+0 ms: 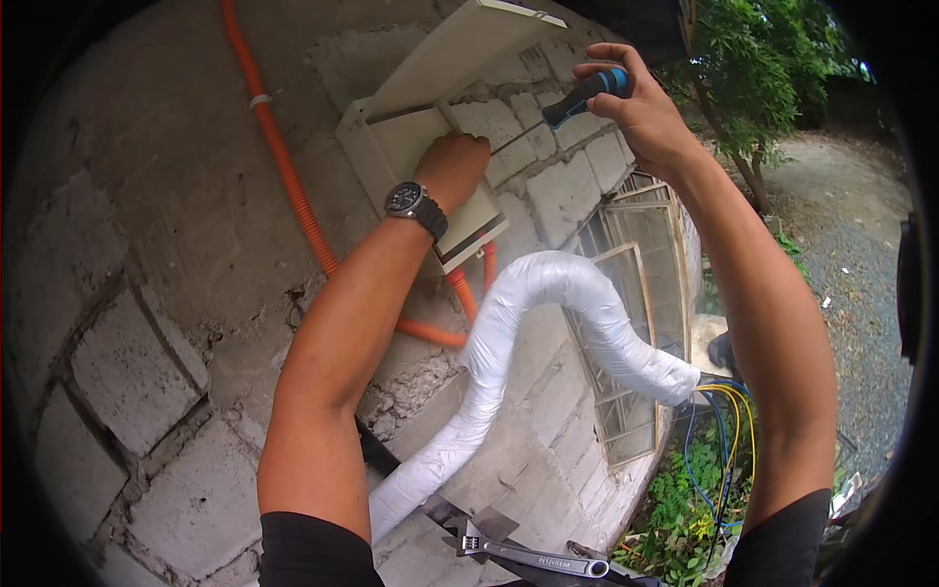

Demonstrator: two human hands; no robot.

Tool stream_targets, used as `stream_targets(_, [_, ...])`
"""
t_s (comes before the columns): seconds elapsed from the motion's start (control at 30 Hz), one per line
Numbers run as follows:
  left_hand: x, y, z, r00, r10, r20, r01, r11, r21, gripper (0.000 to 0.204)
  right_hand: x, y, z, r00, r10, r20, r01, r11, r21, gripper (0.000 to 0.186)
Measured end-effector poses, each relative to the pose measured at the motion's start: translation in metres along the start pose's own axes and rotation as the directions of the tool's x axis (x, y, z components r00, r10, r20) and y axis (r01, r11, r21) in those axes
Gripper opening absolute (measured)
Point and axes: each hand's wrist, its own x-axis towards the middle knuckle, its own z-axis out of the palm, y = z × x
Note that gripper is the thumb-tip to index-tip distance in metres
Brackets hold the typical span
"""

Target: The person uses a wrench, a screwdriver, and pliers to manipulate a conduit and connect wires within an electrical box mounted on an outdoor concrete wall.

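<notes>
A rough block wall [147,372] fills the left and middle of the view. Down it runs an orange pipe [284,161], bending behind the left forearm and out toward the white-wrapped pipe [528,284]. That thick pipe arches below the box [367,161], between the two forearms, and stands in front of part of a window frame [626,293]. At the lower edge a metal wrench [533,556] lies near the foot of the white pipe. Off to the right are a tree [758,59], green plants [675,499] and gravel ground [861,293].

The pale box is fixed to the wall with its lid [455,49] swung up. The left hand [458,168] and wrist, wearing a dark watch [403,199], cover much of its opening, so most of the inside is hidden; the uncovered part looks pale. Short orange pipe ends meet its lower edge. Yellow, blue and dark wires [729,411] spill from the white pipe's right end.

The left grip is curled at the box; whether it grasps anything I cannot tell. The right grip, on the right hand [641,108], is closed around the handle of a blue-and-black screwdriver [577,103], right of the box, its shaft slanting toward the left hand.
</notes>
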Motion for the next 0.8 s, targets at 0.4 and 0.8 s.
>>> stream_targets(0.4, [-0.002, 0.003, 0.007, 0.996, 0.028, -0.081, -0.019, 0.994, 0.112, 0.012, -0.003, -0.016, -0.003, 0.994, 0.087, 0.061, -0.082, 0.994, -0.070, 0.051])
stream_targets(0.8, [-0.002, 0.006, 0.005, 0.996, 0.014, -0.090, -0.001, 0.990, 0.140, 0.012, -0.005, -0.004, 0.001, 0.995, 0.102, 0.007, -0.102, 0.995, 0.008, 0.047])
